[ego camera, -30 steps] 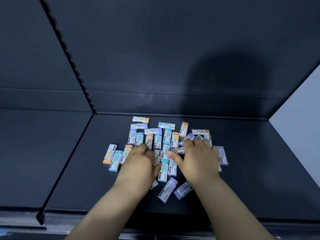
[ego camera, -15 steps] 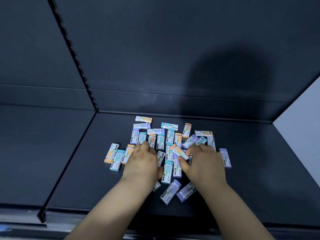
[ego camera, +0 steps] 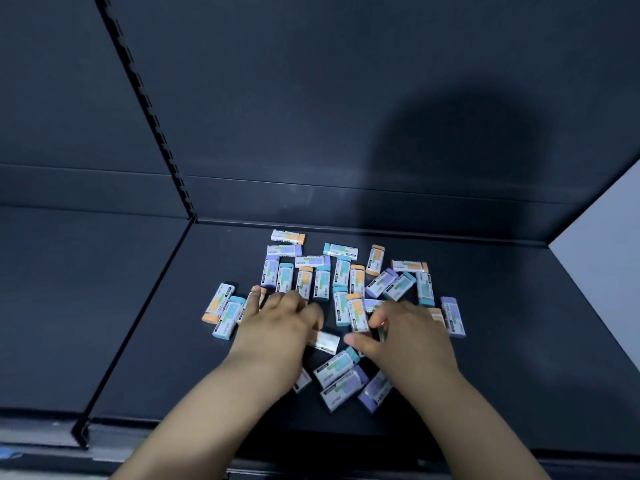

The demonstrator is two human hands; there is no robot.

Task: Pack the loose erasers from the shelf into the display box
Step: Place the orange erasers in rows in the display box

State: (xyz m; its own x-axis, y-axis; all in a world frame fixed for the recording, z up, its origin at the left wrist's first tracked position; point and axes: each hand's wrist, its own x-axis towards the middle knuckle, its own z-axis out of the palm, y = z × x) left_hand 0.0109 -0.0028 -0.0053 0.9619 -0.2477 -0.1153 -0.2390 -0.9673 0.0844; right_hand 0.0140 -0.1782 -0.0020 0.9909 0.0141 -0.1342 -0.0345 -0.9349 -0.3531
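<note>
Item: loose erasers [ego camera: 322, 282] — many, all lying on the shelf [ego camera: 519, 341], clustered mid-shelf, several overlapping. The box was not in view, and none were seen packed. The left hand [ego camera: 277, 327] lay palm-down on the heap with fingers bent over it; the right hand [ego camera: 408, 337] did likewise, thumb spread. Whether either held an eraser could not be told. Status, as judged — gathering only, with all the packing left to do.

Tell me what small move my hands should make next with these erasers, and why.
Probably draw the left hand and right hand together to bunch the erasers: both lie over a scattered pile, and no display box shows.
</note>
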